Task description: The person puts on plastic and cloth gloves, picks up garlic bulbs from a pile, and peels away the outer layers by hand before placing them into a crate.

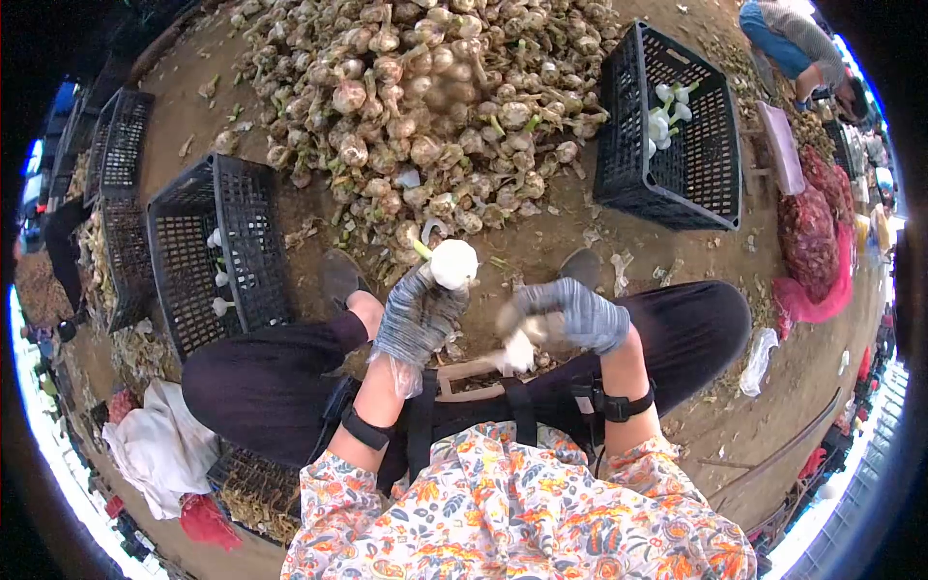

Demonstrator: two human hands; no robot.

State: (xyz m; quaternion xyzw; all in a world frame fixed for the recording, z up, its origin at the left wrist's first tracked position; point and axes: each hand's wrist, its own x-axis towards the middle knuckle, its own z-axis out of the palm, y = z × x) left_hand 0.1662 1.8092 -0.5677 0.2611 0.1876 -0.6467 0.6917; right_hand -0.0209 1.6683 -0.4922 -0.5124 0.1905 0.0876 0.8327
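One white garlic bulb (453, 263) sits clasped at the tips of the left hand's (419, 317) gloved fingers. It is lifted clear of the lap with its green stem stub pointing away, apparently to keep the cleaned head off the dirt. Just right of those fingers, the right hand (577, 315), also gloved, curls inward above a pale scrap (519, 352); blur makes it impossible to tell whether it grips anything. Beyond the fingertips a heap of unpeeled garlic (435, 97) lies on the ground, within easy reach. A left crate (253, 222) and a right crate (619, 145) flank the fingers, each holding a few white bulbs. Another person (793, 39) works far to the right. No readable writing shows.
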